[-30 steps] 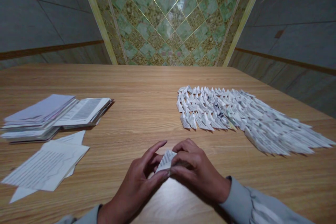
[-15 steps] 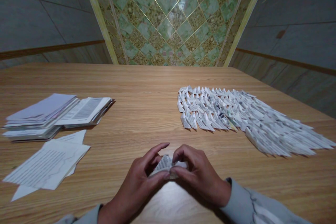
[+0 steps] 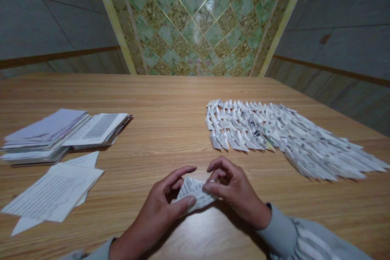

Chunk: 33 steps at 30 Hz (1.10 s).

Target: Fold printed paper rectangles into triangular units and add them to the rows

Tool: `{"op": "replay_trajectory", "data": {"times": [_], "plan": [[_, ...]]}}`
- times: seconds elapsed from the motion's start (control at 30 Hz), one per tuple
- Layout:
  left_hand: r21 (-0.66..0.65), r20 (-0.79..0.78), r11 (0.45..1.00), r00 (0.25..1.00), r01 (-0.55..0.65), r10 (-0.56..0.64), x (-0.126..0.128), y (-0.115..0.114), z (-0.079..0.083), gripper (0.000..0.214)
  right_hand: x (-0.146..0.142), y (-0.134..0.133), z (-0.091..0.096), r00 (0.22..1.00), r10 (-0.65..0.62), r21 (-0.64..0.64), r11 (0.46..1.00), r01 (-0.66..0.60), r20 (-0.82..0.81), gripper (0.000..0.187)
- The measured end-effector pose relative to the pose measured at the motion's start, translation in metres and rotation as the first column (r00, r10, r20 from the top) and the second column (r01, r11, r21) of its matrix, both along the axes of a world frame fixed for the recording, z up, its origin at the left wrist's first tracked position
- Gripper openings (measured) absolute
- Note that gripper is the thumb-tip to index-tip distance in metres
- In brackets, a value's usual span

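Observation:
A small folded piece of printed paper point(image 3: 198, 195) is held between my two hands, low in the middle of the head view and just above the table. My left hand point(image 3: 166, 199) grips its left side, thumb across the near face and index finger stretched out above. At the right end, the thumb of my right hand point(image 3: 233, 191) presses on the paper; the fingers curl behind and the index finger is raised off it. Printed characters show on the paper's near face. The fingertips behind the paper are hidden.
Rows of folded paper boats point(image 3: 243, 126) stand close together on the right of the wooden table point(image 3: 158, 101). At the left lies a stack of papers point(image 3: 45, 130) beside an open-faced printed pile point(image 3: 97, 128). Loose printed sheets point(image 3: 55, 191) lie in front of them.
My right hand has loosened its pinch at the middle and shifted slightly right, its index finger lifting. More of the paper's printed face shows now. My left hand stays nearly in place.

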State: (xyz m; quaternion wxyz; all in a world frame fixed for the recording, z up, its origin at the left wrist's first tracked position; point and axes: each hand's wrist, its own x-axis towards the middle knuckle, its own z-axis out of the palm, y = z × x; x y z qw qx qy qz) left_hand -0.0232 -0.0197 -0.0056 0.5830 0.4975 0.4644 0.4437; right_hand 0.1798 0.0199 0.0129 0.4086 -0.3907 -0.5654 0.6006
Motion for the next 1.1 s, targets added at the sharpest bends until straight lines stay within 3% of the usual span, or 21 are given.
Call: {"op": "replay_trajectory", "data": {"times": [0.1, 0.27, 0.43, 0.53, 0.63, 0.7, 0.83, 0.93, 1.03, 1.1], "plan": [[-0.036, 0.047, 0.999, 0.998, -0.039, 0.041, 0.002, 0.001, 0.003, 0.057, 0.001, 0.001, 0.0, 0.999, 0.0, -0.019, 1.0, -0.001, -0.042, 0.029], [-0.056, 0.1, 0.993, 0.988, -0.108, 0.113, 0.004, 0.001, 0.008, 0.056, -0.002, -0.004, -0.002, 0.988, 0.123, -0.007, 0.992, -0.124, -0.095, 0.037], [-0.048, 0.063, 0.998, 0.997, -0.047, 0.05, 0.002, 0.003, 0.006, 0.053, -0.003, -0.006, 0.0, 0.995, 0.082, 0.029, 0.996, -0.08, -0.065, 0.033], [-0.036, 0.005, 0.999, 1.0, 0.005, -0.005, 0.001, 0.005, 0.007, 0.038, -0.002, -0.005, 0.001, 0.997, 0.044, 0.047, 0.998, -0.042, -0.059, 0.034], [-0.047, -0.03, 0.999, 0.999, -0.017, 0.015, 0.0, 0.006, 0.009, 0.029, -0.002, -0.004, 0.0, 0.995, 0.007, 0.05, 0.999, -0.003, -0.098, 0.033], [-0.074, 0.027, 0.995, 0.998, -0.061, 0.063, 0.001, 0.005, 0.008, 0.032, -0.004, -0.005, -0.001, 0.994, 0.018, 0.038, 0.999, -0.014, -0.105, 0.032], [-0.163, 0.236, 0.984, 0.966, -0.07, 0.108, 0.004, 0.003, 0.005, 0.034, -0.011, -0.012, -0.003, 0.992, 0.129, 0.073, 0.989, -0.128, 0.0, 0.037], [-0.198, 0.303, 0.98, 0.95, -0.017, 0.077, 0.008, 0.0, 0.005, 0.039, -0.016, -0.019, -0.003, 0.981, 0.138, 0.154, 0.975, -0.159, 0.136, 0.027], [-0.12, 0.235, 0.992, 0.972, 0.039, -0.01, 0.008, -0.001, 0.006, 0.033, -0.017, -0.021, -0.004, 0.964, 0.077, 0.236, 0.962, -0.139, 0.254, 0.015], [-0.019, 0.1, 1.0, 0.995, 0.016, -0.014, 0.005, 0.0, 0.007, 0.025, -0.014, -0.018, -0.004, 0.937, 0.009, 0.314, 0.941, -0.126, 0.349, 0.012]]}}
